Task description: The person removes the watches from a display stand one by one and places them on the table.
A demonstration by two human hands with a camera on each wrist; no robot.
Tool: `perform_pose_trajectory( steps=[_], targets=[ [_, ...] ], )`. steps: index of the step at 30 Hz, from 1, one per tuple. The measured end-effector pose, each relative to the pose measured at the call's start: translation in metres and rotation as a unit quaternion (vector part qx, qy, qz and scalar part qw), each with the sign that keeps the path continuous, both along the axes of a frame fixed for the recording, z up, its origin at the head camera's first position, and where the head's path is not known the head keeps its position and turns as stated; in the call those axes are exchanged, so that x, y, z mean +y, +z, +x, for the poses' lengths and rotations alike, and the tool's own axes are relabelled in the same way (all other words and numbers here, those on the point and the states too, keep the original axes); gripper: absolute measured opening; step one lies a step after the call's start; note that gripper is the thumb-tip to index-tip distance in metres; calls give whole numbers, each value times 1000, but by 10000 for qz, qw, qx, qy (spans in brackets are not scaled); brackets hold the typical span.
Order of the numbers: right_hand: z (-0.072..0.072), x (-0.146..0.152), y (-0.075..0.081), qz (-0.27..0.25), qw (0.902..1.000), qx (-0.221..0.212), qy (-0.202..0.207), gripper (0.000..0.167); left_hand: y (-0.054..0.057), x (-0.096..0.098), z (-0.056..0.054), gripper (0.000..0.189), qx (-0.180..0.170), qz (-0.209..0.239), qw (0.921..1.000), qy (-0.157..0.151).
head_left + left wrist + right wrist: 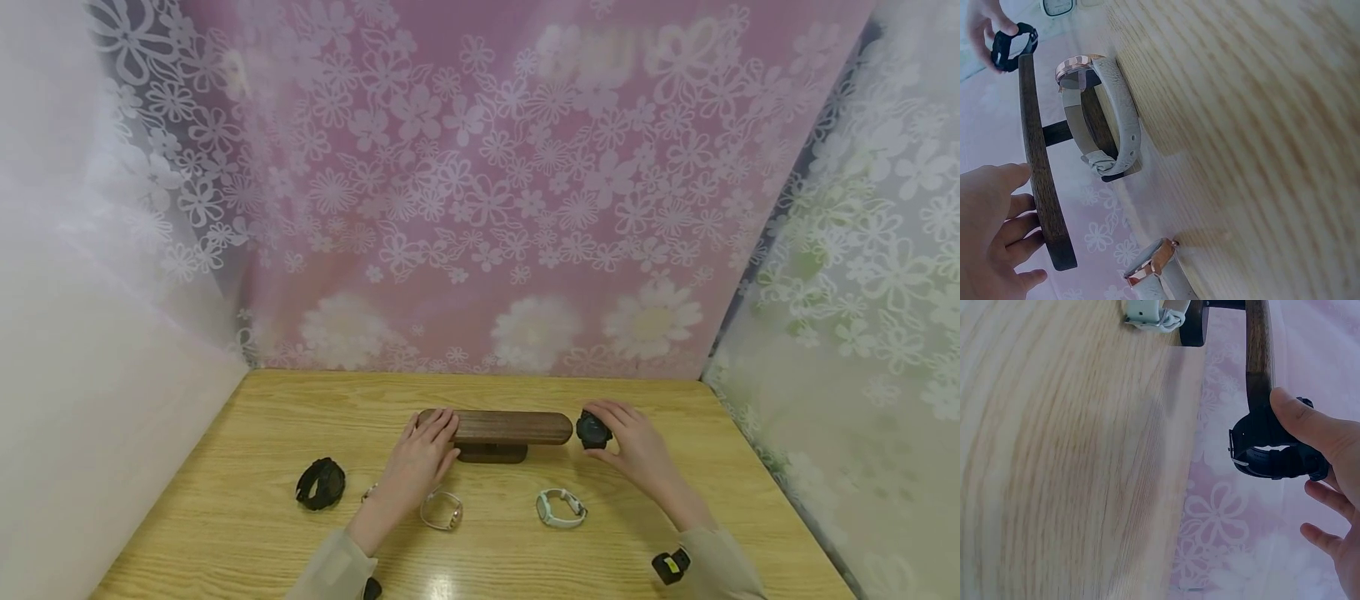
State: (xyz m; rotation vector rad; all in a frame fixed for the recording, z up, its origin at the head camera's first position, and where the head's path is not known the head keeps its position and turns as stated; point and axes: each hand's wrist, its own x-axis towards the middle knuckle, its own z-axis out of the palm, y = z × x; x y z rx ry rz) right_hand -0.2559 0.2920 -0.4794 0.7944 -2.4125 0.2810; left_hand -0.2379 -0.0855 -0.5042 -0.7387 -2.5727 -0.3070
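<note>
A dark wooden bar stand [517, 427] stands on a short post and base at the middle back of the table. My left hand [418, 463] grips the left end of its bar, thumb on the near side. My right hand [633, 446] pinches a black watch [593, 430] just off the bar's right end. In the right wrist view the black watch's buckled strap [1272, 447] forms a loop, held between thumb and fingers. Whether it touches the bar I cannot tell.
On the table [495, 562] in front lie a white-strapped watch [452, 518], a pale mint watch [562, 510] and, at left, another black watch [322, 485]. A rose-gold watch [1155, 262] is mostly behind my left wrist in the head view. Floral curtains [480, 208] enclose the table.
</note>
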Motion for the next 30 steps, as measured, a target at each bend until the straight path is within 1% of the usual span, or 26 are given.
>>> perform_pose_trajectory(
  steps=[2, 9, 12, 16, 20, 24, 30],
  targets=[
    [2, 3, -1, -19, 10000, 53, 22, 88, 0, -1, 0, 51, 0, 8, 10000, -20],
    [11, 10, 3, -17, 9998, 210, 2, 89, 1, 0, 0, 52, 50, 133, 9999, -85],
    [15, 13, 5, 39, 9998, 209, -7, 86, 1, 0, 1, 52, 43, 130, 9999, -76],
    [21, 16, 7, 77, 9998, 167, -55, 75, 2, 0, 3, 51, 18, 111, 9999, -65],
    [26, 20, 5, 93, 9998, 101, -122, 79, 3, 0, 2, 51, -24, 89, 9999, -43],
    [29, 25, 1, 176, 9997, 23, -169, 80, 2, 0, 2, 51, -75, 97, 9999, -45],
    [37, 34, -6, 354, 9985, -240, -341, 78, 1, 0, 1, 51, 10, 138, 9998, -116]
  ],
)
